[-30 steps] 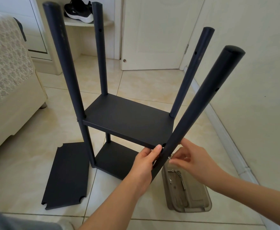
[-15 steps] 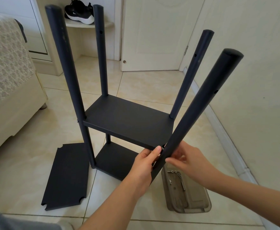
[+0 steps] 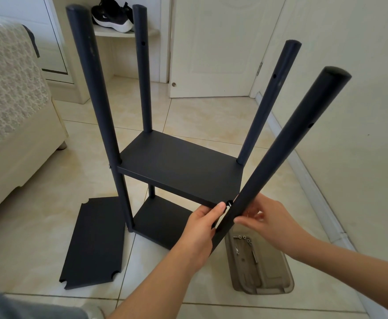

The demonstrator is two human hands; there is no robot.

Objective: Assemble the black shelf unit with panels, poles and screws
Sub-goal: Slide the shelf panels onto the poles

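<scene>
Loose flat black panel with notched corners (image 3: pixel 94 242) lies on the floor, left. Black shelf unit (image 3: pixel 179 166) stands mid-frame with two panels fitted and three poles upright. Left hand (image 3: pixel 202 229) curls round the tilted front-right round black pole (image 3: pixel 280 153) at the upper panel's corner. Right hand (image 3: pixel 271 219) has its fingertips bunched against that pole's right side; can't tell if they pinch anything. Translucent grey plastic tray (image 3: pixel 264 272) holding metal screws (image 3: pixel 243 238) sits on the floor beneath.
</scene>
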